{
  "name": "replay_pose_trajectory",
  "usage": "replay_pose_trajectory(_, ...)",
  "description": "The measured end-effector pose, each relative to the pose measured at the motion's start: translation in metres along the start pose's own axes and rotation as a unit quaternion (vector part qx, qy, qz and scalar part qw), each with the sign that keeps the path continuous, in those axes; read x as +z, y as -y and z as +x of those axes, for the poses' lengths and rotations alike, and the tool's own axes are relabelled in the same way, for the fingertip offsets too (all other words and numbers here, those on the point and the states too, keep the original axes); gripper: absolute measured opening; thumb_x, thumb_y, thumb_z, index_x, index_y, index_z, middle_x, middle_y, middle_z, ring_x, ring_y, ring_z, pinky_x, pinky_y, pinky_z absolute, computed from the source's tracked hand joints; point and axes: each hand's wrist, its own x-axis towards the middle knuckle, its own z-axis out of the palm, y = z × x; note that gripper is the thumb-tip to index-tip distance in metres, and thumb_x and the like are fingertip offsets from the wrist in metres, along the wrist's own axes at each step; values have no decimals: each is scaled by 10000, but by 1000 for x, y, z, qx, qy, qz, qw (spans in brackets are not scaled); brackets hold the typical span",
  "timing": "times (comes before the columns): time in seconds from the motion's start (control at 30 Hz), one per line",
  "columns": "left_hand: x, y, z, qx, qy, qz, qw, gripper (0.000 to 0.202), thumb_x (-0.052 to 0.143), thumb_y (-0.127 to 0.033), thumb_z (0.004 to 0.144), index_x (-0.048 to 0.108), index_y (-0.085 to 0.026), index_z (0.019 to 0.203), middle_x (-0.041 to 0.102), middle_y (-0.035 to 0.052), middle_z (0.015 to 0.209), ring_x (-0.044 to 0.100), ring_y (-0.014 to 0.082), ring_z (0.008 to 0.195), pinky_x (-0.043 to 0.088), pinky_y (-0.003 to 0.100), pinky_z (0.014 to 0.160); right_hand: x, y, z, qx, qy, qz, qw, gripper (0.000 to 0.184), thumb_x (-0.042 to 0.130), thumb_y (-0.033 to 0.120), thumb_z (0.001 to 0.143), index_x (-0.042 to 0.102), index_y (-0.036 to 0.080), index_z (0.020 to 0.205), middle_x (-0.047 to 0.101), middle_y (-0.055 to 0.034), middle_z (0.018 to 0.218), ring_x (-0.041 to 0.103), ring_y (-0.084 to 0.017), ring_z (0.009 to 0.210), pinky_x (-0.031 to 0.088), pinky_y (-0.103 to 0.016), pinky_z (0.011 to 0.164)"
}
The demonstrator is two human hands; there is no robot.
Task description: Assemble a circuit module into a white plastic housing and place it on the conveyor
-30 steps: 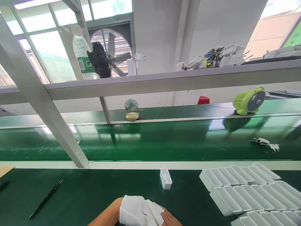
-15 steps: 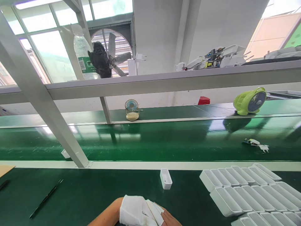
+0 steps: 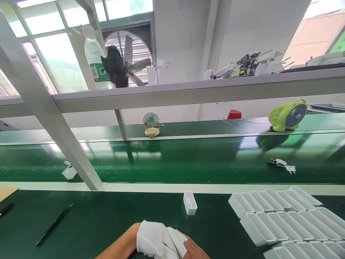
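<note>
My left hand (image 3: 152, 237), in a white glove, reaches in from the bottom edge; its fingers are hidden. Against it, at the lower middle, lies my right hand (image 3: 194, 249). Its fingers are pressed together, with white fabric (image 3: 176, 238) over or beside the fingertips. Whatever lies between the hands is out of sight. Just beyond them, on the dark green table, rests a small white plastic case (image 3: 190, 203), open side up. To their right stand rows of similar white cases (image 3: 280, 226), close together.
Behind a pale rail (image 3: 215, 188) runs a green conveyor belt (image 3: 175, 162), carrying a circuit board with a white plug (image 3: 283, 164) and a white case (image 3: 69, 172). Tweezers (image 3: 54, 223) lie at left. A slanted metal post (image 3: 67, 133) rises there. A green fan (image 3: 288, 116) stands behind.
The circuit board with its plug has shifted left along the belt. The white case on the belt has also moved left, out from behind the post. Both hands stay nearly in place.
</note>
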Motion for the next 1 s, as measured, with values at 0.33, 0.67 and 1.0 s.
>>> replay_pose_trajectory(0.33, -5, -44, -20, 161, -30, -332, 929, 679, 611, -698, 803, 504, -150, 415, 511, 55, 411, 414, 96, 350, 333, 245, 389, -45, 73, -11, 8, 8, -103, 995, 526, 466, 178, 910, 487, 25, 1413, 531, -242, 1430, 479, -328, 1362, 389, -467, 1159)
replay_pose_trajectory(0.67, 6, -63, -13, 104, -260, -317, 906, 610, 606, -498, 915, 463, -167, 424, 512, 16, 431, 422, 85, 401, 366, 255, 497, -34, 63, -13, -129, -51, -217, 966, 413, 434, 231, 1000, 566, 50, 1347, 646, -201, 1276, 498, -253, 1331, 328, -397, 1188)
replay_pose_trajectory(1.0, 15, -77, 15, -7, -473, 24, 881, 523, 713, -432, 727, 609, -185, 1177, 580, -37, 737, 555, 150, 634, 481, 307, 657, -21, 53, -10, -114, -39, -223, 967, 277, 561, 183, 898, 694, 89, 1122, 700, -171, 1115, 602, -279, 1134, 419, -433, 1087)
